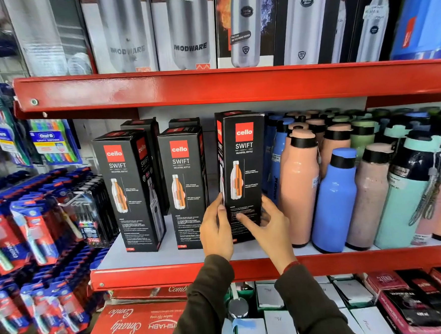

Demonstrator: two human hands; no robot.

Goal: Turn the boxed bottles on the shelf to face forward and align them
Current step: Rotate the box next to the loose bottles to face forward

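Note:
Three black boxed bottles stand in a front row on the middle shelf (168,255). The left box (129,190) is turned slightly, showing a side panel. The middle box (183,184) faces forward. The right box (242,165) stands nearest and faces forward. My left hand (215,230) presses its lower left edge with the thumb on the corner. My right hand (268,228) wraps its lower right side, fingers spread across the front panel. Two more black boxes (144,127) stand behind the row, mostly hidden.
Loose bottles in peach, blue, grey and mint (335,198) crowd the shelf right of the boxes. The red upper shelf edge (209,86) hangs just above. Toothbrush packs (34,229) hang on the left. Red cartons (136,324) lie below.

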